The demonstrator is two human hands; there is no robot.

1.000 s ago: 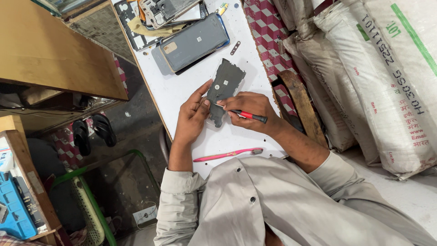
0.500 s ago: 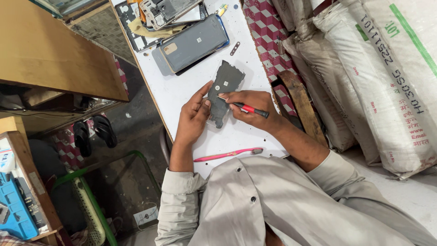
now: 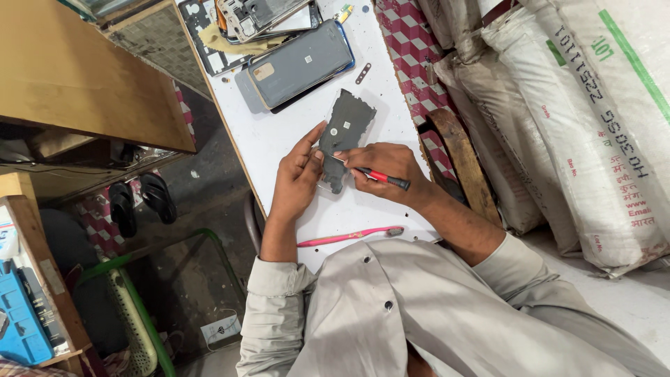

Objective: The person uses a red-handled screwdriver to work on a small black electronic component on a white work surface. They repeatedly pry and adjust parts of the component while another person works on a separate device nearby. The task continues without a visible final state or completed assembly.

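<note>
White tabletop (image 3: pixel 279 150) runs from my chest toward twelve o'clock, with sacks (image 3: pixel 572 119) at three. My left hand (image 3: pixel 299 178) pinches the dark phone panel (image 3: pixel 342 136) at its nine o'clock edge; my right hand (image 3: pixel 387 171) is closed around a red-and-black screwdriver (image 3: pixel 380 178), tip on the panel. At six lies a pink toothbrush (image 3: pixel 349 237).

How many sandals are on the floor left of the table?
2. One black sandal and a second one lie side by side on the floor under the wooden shelf. More may be hidden beneath it.
</note>
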